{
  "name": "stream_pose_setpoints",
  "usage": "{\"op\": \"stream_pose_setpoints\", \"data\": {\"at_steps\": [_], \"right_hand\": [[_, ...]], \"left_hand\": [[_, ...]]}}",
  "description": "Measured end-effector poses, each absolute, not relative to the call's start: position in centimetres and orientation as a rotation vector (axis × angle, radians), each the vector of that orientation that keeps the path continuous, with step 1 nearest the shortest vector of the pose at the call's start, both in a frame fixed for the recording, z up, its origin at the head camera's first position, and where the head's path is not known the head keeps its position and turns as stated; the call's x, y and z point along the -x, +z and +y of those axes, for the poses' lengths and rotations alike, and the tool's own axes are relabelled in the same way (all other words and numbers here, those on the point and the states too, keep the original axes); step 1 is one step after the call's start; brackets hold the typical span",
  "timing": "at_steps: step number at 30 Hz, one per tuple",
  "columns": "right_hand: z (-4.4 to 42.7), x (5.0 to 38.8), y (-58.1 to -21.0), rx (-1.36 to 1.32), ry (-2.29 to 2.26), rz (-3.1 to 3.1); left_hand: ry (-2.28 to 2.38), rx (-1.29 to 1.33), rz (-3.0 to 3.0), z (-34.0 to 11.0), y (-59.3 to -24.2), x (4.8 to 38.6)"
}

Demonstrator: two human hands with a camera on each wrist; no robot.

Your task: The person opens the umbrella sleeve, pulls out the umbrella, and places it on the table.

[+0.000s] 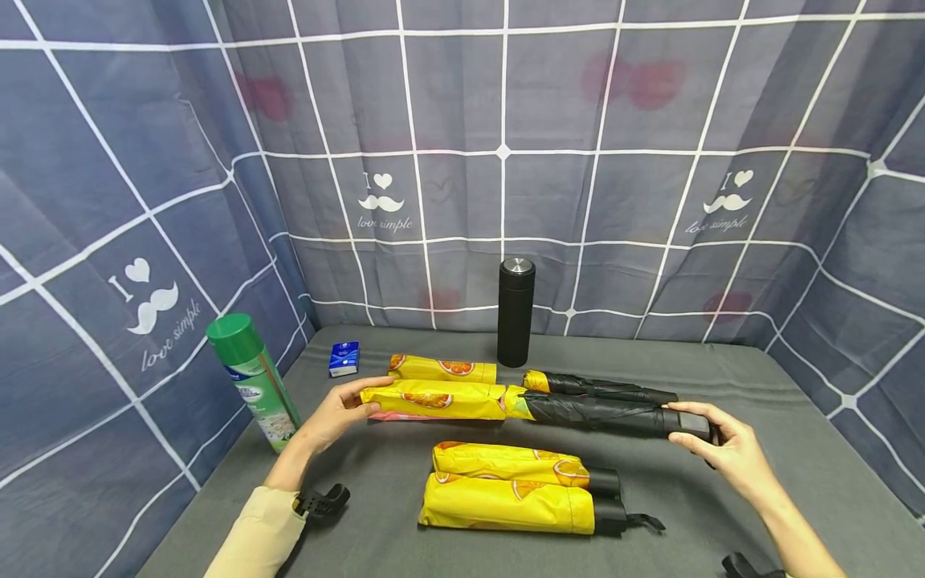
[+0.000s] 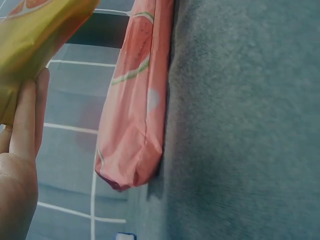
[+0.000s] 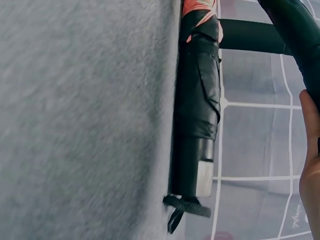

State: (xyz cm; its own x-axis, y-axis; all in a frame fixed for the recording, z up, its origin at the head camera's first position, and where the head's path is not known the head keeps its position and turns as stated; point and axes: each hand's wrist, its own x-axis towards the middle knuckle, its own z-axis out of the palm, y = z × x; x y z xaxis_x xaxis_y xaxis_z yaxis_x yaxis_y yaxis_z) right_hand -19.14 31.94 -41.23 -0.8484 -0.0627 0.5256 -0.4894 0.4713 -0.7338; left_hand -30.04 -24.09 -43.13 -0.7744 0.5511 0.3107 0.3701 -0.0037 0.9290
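Observation:
In the head view, my left hand (image 1: 338, 416) pinches the left end of a yellow orange-print sleeve (image 1: 433, 400). Its right end meets the yellow edge of a folded black umbrella (image 1: 596, 411), whose handle end my right hand (image 1: 730, 449) grips between thumb and fingers. Whether the sleeve covers part of the umbrella, I cannot tell. The left wrist view has my fingers (image 2: 25, 120) along the raised yellow sleeve (image 2: 35, 45), above a pink sleeve (image 2: 132, 115) on the table. In the right wrist view, my hand (image 3: 312, 170) touches a raised black part (image 3: 295, 35); a black umbrella (image 3: 197, 100) lies lower.
Two yellow-sleeved umbrellas (image 1: 506, 504) (image 1: 506, 463) lie in front. Behind are another yellow sleeve (image 1: 433, 369), a black folded umbrella (image 1: 607, 388) and a black bottle (image 1: 515, 317). A green spray can (image 1: 256, 385) and blue box (image 1: 344, 359) stand at left.

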Motion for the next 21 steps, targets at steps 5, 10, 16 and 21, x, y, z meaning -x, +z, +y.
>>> {"op": "stream_pose_setpoints", "data": {"at_steps": [5, 10, 16, 21], "right_hand": [[32.4, 18.8, -41.5, -0.417, 1.331, -2.323], [33.9, 19.3, -43.5, -0.383, 1.283, -2.383], [34.9, 20.0, -45.1, -0.369, 1.252, -2.433], [35.0, 20.1, -45.4, -0.366, 1.24, -2.444]], "left_hand": [[1.889, -0.937, 2.131, -24.4, -43.5, 29.8], [1.909, -0.89, 2.107, -24.6, -44.4, 29.5], [1.876, -0.854, 2.147, -24.6, -45.0, 29.4], [1.846, -0.879, 2.16, -24.6, -45.5, 29.4]]}}
